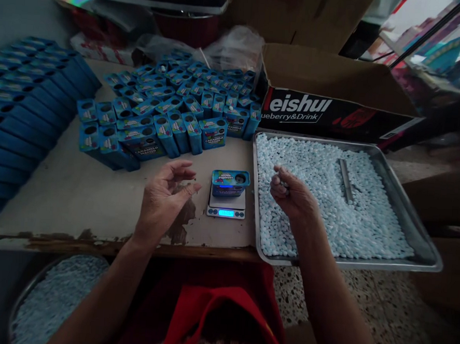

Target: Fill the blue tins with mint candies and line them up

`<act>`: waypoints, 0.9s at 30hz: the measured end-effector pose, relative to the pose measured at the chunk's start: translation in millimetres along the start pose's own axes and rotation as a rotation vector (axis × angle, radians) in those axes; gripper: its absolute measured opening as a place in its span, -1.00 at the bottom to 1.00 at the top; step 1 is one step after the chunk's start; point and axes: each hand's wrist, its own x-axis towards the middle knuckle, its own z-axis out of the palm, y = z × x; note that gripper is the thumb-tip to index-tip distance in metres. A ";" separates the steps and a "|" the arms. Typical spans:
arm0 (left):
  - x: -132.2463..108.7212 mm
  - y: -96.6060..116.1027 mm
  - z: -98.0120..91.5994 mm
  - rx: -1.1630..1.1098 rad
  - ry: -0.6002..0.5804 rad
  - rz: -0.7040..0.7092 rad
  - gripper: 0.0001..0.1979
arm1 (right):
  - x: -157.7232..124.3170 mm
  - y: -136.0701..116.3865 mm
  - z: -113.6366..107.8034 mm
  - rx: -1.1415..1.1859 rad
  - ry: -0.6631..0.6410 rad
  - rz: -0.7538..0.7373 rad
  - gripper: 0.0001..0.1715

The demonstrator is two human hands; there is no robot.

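Observation:
My left hand (164,196) hovers over the tabletop, left of a small digital scale (228,203). Its fingers are curved and apart from the thumb, with nothing in them. On the scale stands a blue box printed "Caramelo Macizo" (229,178), upright, with a round dark hole in its top. The scale's display glows blue; its figures are too blurred to read. My right hand (293,191) is closed above the left part of a metal tray (430,251) full of pale blue candies (312,234). A few pale candies seem to show between its fingertips.
A flat metal strip (345,180) lies on the candies. Many similar blue boxes (176,96) stand at the back, with more in rows (19,107) at left. A cardboard carton (320,105) stands behind the tray. A round container of candies (58,296) sits below the table's edge.

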 end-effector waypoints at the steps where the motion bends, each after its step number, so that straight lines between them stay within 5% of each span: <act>1: 0.2 -1.9 0.4 -0.002 -0.004 -0.002 -0.50 | -0.3 0.1 1.2 -0.008 -0.004 0.004 -0.93; 8: -1.6 -12.3 5.2 -0.025 -0.035 -0.005 -0.42 | 1.1 -0.4 8.1 -0.012 0.016 0.051 -0.91; 21: -1.3 -21.9 30.2 0.100 -0.154 -0.008 -0.36 | -0.3 5.6 4.2 -0.277 0.002 -0.150 -0.65; 24: 0.7 -16.4 35.8 0.271 -0.196 0.042 -0.54 | -3.1 -1.1 -3.7 -0.543 0.084 -0.344 -0.71; 27: 11.2 -9.4 44.0 0.360 -0.305 0.233 -0.76 | -8.9 -7.7 -8.0 -0.935 0.175 -0.588 -0.67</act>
